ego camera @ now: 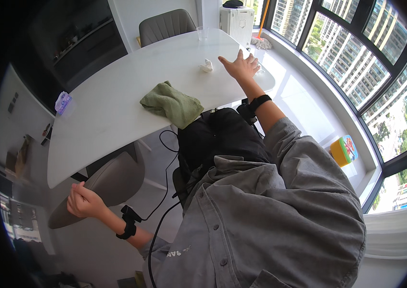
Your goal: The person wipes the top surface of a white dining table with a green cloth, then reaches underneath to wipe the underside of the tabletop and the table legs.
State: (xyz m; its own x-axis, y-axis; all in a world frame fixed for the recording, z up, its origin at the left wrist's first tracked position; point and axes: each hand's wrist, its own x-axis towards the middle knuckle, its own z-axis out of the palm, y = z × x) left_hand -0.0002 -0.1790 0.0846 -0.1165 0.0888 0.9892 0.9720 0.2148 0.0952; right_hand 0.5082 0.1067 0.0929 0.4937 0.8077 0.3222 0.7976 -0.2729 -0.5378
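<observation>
Over the right end of the white table [117,108], my right hand [242,67] reaches out with its fingers spread and nothing in it. A crumpled white tissue [207,66] lies to its left; another white scrap [260,70] shows partly behind the fingers. My left hand [84,201] is out to the side with its fingers curled in, and I see nothing in it. Behind it is the back of a grey upholstered chair [117,180]; whether they touch is unclear. A rumpled green cloth [171,102] lies at the table's near edge, one corner hanging over.
A clear plastic cup [202,34] stands at the far end, a tissue pack [63,102] at the left. Another grey chair [167,27], a white suitcase [237,27] and a mop [261,42] are beyond. A black cable [167,169] hangs near my body. A colourful box [344,150] sits by the windows.
</observation>
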